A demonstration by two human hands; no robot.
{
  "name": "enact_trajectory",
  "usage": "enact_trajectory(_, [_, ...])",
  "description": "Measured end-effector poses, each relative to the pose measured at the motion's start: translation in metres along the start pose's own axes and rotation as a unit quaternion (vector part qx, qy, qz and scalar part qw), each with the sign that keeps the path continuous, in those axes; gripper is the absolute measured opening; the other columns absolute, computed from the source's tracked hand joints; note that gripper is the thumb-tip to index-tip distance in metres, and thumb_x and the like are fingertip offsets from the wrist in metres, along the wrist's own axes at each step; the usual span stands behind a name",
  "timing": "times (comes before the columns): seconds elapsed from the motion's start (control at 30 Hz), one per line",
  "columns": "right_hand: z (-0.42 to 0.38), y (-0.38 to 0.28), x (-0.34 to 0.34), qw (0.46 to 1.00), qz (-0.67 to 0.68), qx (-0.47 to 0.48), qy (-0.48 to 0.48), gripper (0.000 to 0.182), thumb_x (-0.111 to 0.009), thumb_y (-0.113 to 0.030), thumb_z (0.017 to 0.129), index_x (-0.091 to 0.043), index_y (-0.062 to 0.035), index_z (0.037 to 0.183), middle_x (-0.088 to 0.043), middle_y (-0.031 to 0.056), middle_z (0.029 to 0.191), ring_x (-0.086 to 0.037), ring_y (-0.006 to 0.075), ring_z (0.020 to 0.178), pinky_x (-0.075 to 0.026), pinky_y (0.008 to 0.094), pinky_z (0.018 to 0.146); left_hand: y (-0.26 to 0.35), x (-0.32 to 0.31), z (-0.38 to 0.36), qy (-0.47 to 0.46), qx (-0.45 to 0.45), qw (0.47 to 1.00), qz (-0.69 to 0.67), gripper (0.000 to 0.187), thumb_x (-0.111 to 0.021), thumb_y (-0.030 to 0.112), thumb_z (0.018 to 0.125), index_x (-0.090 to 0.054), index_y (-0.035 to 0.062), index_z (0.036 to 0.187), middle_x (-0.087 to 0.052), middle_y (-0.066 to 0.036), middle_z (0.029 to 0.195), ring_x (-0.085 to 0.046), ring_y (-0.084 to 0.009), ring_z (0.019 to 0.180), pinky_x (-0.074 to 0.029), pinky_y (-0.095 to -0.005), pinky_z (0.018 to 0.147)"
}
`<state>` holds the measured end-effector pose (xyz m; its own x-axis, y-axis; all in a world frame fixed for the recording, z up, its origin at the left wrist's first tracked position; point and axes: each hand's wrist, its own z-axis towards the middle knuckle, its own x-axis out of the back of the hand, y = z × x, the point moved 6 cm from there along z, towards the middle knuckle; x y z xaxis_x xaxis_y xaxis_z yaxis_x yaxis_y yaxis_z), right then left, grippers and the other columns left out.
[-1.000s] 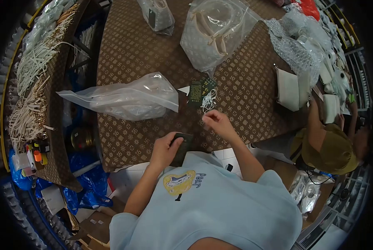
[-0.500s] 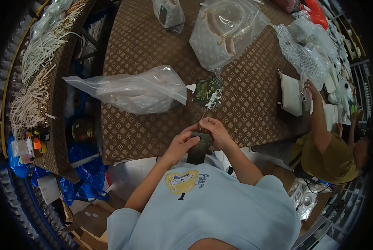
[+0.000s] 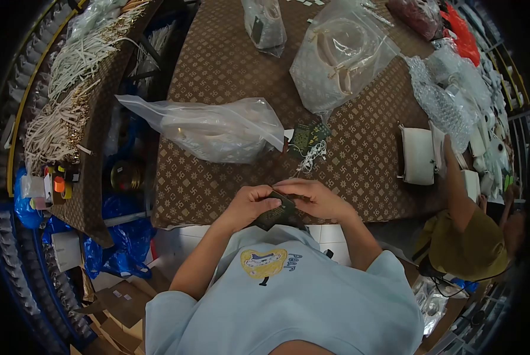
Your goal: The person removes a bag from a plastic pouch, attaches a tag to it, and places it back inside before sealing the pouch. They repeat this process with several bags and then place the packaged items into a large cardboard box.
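Note:
A dark green card (image 3: 275,212) is held close to my body at the table's front edge. My left hand (image 3: 251,206) pinches its upper left part between thumb and fingers. On the card's right side, my right hand (image 3: 315,198) has its fingers bent against the upper edge; what its fingertips grip is too small to tell. Just beyond my hands lie more dark green tags (image 3: 305,137) with a tangle of white strings (image 3: 312,157). A bag in clear plastic (image 3: 217,130) rests to their left, and another wrapped bag (image 3: 336,59) lies farther back.
A co-worker at the right reaches to a white handbag (image 3: 418,155) on the patterned table (image 3: 217,195). Bubble wrap (image 3: 445,94) and a red plastic bag (image 3: 461,38) are at the back right. Bundled straps (image 3: 58,124) lie on the left shelf.
The card has turned and tilted in my hands. My right hand has come down over its upper right side, with its fingers more extended. The view has shifted slightly.

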<state>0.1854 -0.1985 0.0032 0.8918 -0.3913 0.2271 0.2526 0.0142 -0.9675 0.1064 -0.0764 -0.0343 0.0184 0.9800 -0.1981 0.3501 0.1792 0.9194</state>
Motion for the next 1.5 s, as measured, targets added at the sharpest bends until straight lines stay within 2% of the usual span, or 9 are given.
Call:
enact_trajectory(0.1, [0.004, 0.009, -0.006, 0.994, -0.059, -0.068, -0.059, 0.045, -0.061, 0.007, 0.071, -0.061, -0.006, 0.115, -0.063, 0.0104, 0.093, -0.062, 0.0243, 0.083, -0.048, 0.0309, 0.072, 0.007, 0.006, -0.006, 0.02, 0.026, 0.997, -0.076, 0.012, -0.064, 0.01, 0.085, -0.067, 0.0011, 0.094, -0.062, 0.004, 0.082, -0.053, -0.0033, 0.076, -0.044, -0.0203, 0.07])
enact_trajectory(0.27, [0.016, -0.006, 0.002, 0.982, -0.143, 0.03, 0.117, 0.015, -0.065, 0.004, 0.073, -0.064, -0.0022, 0.087, -0.056, 0.006, 0.072, -0.056, 0.0184, 0.064, -0.044, 0.0281, 0.056, 0.009, 0.017, -0.013, 0.053, 0.028, 0.991, -0.122, 0.016, -0.063, 0.008, 0.087, -0.066, -0.0002, 0.1, -0.066, -0.002, 0.09, -0.059, -0.0058, 0.082, -0.049, -0.0209, 0.071])
enact_trajectory(0.5, [0.027, -0.05, 0.012, 0.982, -0.013, -0.002, 0.191, 0.007, -0.069, -0.002, 0.078, -0.063, -0.0012, 0.079, -0.054, 0.001, 0.07, -0.047, 0.0044, 0.055, -0.036, 0.0185, 0.048, 0.033, 0.027, -0.041, 0.189, -0.058, 0.961, -0.193, 0.023, -0.058, 0.004, 0.089, -0.061, -0.0008, 0.111, -0.066, -0.001, 0.088, -0.058, -0.0056, 0.074, -0.048, -0.0209, 0.066])
enact_trajectory(0.9, [0.045, -0.038, -0.012, 0.971, -0.031, -0.079, 0.224, 0.012, -0.07, -0.003, 0.077, -0.06, -0.0009, 0.083, -0.057, 0.0029, 0.068, -0.051, 0.0066, 0.055, -0.041, 0.0219, 0.049, 0.075, 0.015, -0.057, 0.257, -0.252, 0.886, 0.292, 0.038, -0.06, 0.0, 0.081, -0.06, 0.0077, 0.119, -0.065, -0.013, 0.079, -0.058, -0.0118, 0.058, -0.047, -0.0255, 0.056])
enact_trajectory(1.0, [0.04, -0.019, -0.016, 0.959, 0.151, -0.169, 0.169, 0.012, -0.07, -0.006, 0.08, -0.059, -0.0031, 0.084, -0.056, 0.0003, 0.067, -0.049, 0.0044, 0.054, -0.038, 0.0197, 0.046, 0.077, 0.022, -0.06, 0.184, -0.206, 0.935, 0.223, 0.036, -0.06, 0.001, 0.083, -0.06, 0.0073, 0.118, -0.067, -0.011, 0.085, -0.061, -0.0111, 0.067, -0.049, -0.025, 0.063])
enact_trajectory(1.07, [0.036, -0.014, -0.021, 0.939, 0.256, -0.2, 0.115, 0.013, -0.07, -0.009, 0.081, -0.059, -0.0041, 0.084, -0.057, 0.0001, 0.067, -0.05, 0.0044, 0.055, -0.038, 0.019, 0.046, 0.053, 0.023, -0.051, 0.033, -0.009, 0.973, -0.227, 0.034, -0.059, 0.001, 0.084, -0.061, 0.0076, 0.118, -0.065, -0.007, 0.089, -0.06, -0.0104, 0.077, -0.048, -0.0233, 0.071])
enact_trajectory(1.1, [0.035, -0.014, -0.023, 0.929, 0.288, -0.212, 0.094, 0.012, -0.07, -0.01, 0.082, -0.058, -0.0052, 0.083, -0.057, -0.0004, 0.066, -0.048, 0.0034, 0.054, -0.035, 0.0178, 0.043, 0.05, 0.025, -0.049, 0.035, -0.011, 0.973, -0.227, 0.034, -0.059, 0.001, 0.084, -0.061, 0.0076, 0.118, -0.065, -0.007, 0.089, -0.06, -0.0104, 0.077, -0.048, -0.0233, 0.071])
enact_trajectory(1.43, [0.029, -0.006, -0.038, 0.865, 0.456, -0.206, 0.044, 0.014, -0.068, -0.008, 0.083, -0.056, -0.0048, 0.085, -0.057, 0.0018, 0.072, -0.049, 0.0045, 0.056, -0.037, 0.0169, 0.045, 0.074, 0.022, -0.037, 0.126, -0.272, 0.938, 0.172, 0.009, -0.057, 0.0, 0.086, -0.06, 0.0025, 0.093, -0.057, -0.009, 0.083, -0.057, -0.0191, 0.073, -0.045, -0.027, 0.064])
enact_trajectory(1.5, [0.03, -0.008, -0.032, 0.922, 0.331, -0.178, 0.089, 0.013, -0.068, -0.008, 0.083, -0.057, -0.0039, 0.088, -0.059, 0.0025, 0.078, -0.053, 0.0058, 0.063, -0.042, 0.0184, 0.053, 0.078, 0.022, -0.039, 0.137, -0.277, 0.932, 0.191, 0.006, -0.057, 0.001, 0.086, -0.058, 0.0029, 0.091, -0.056, -0.01, 0.081, -0.057, -0.0223, 0.071, -0.044, -0.0286, 0.063])
